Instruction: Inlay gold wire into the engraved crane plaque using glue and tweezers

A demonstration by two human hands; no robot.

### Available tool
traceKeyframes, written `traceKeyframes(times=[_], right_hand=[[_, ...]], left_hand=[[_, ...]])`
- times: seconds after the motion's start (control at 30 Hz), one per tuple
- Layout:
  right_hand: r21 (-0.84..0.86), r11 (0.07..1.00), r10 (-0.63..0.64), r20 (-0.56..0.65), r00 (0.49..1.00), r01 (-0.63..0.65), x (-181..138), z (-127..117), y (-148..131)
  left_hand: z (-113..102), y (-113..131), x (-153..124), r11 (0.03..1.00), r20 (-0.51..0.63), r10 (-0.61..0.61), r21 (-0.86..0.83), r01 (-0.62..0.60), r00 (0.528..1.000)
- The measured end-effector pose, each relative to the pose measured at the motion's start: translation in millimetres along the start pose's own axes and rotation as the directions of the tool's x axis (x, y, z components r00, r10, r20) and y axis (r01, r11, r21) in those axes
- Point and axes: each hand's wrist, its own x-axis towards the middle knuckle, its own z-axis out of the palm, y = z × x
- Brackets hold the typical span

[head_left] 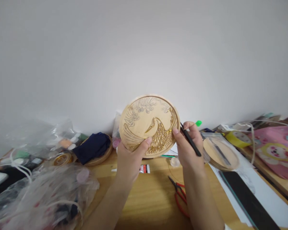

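A round wooden plaque (140, 126) is held up and tilted toward me above the table. It bears a crane outlined in gold wire at the lower right and dark drawn lines of feathers and clouds along the top. My left hand (132, 159) grips its lower left edge, with the thumb on the front face. My right hand (189, 145) is at the lower right rim, its thumb touching the front. Black tweezers (190, 140) lie in the same hand, slanting down to the right. Its hidden fingers behind the plaque cannot be made out.
Red-handled pliers (181, 196) and a small paint-like tube (144, 168) lie on the wooden table (144, 204). Plastic bags (62, 188) and dark blue cloth (93, 147) fill the left. At right are a bagged wooden disc (212, 151), yellow tape (238, 139) and a pink bag (277, 150).
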Motion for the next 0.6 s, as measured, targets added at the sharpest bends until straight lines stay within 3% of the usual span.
traceKeyframes(times=[0.17, 0.37, 0.6], right_hand=[[0.029, 0.997, 0.070, 0.006, 0.998, -0.070, 1.0, 0.1, -1.3], [0.001, 0.997, 0.081, 0.049, 0.996, -0.081, 1.4, -2.2, -5.4], [-0.011, 0.997, 0.079, 0.038, 0.996, -0.078, -1.2, -0.6, -9.8]], left_hand=[[-2.7, 0.8, -1.7, 0.998, 0.046, 0.011, 0.068, -0.014, 0.999], [-1.1, 5.5, -3.5, 0.998, 0.115, -0.066, -0.007, 0.068, 0.991], [2.5, 8.7, -5.4, 0.994, 0.119, -0.083, -0.066, 0.091, 0.989]])
